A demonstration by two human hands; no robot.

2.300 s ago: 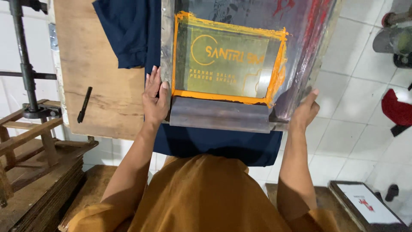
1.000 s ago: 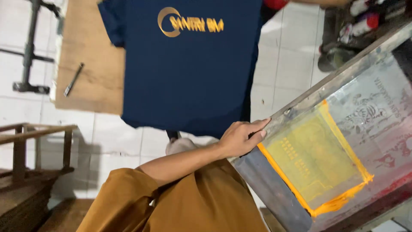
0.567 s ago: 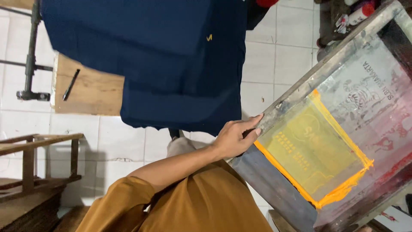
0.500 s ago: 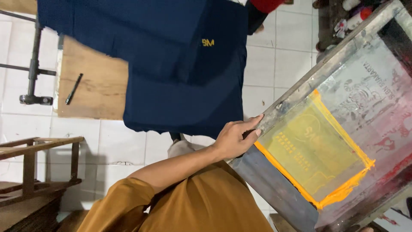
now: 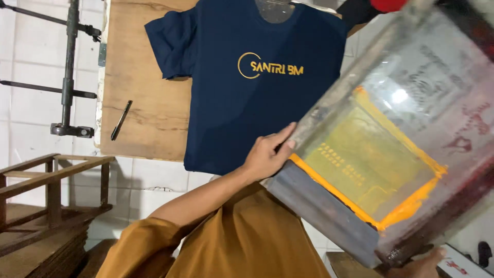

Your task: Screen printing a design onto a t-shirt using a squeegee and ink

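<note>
Two hands engaged on printing screen (image 5: 391, 149), tilted up right of board. Left hand (image 5: 267, 154) clamped on frame's near-left edge; right hand (image 5: 422, 265) barely seen at lower corner, closure cannot be told. Frame judged rigid, moderately heavy, best gripped by bare rails; mesh judged fragile, ink-wet. Yellow stencil panel bordered orange. Navy shirt (image 5: 247, 103) laid flat on wooden board (image 5: 139, 103).

Right hand (image 5: 419, 266) mostly cut off

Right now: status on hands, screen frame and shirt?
Left hand grips the screen frame at its near corner; right hand under its lower edge. Frame tilted, off the navy shirt. Shirt flat on wooden board, print showing. Black pen beside it.
</note>
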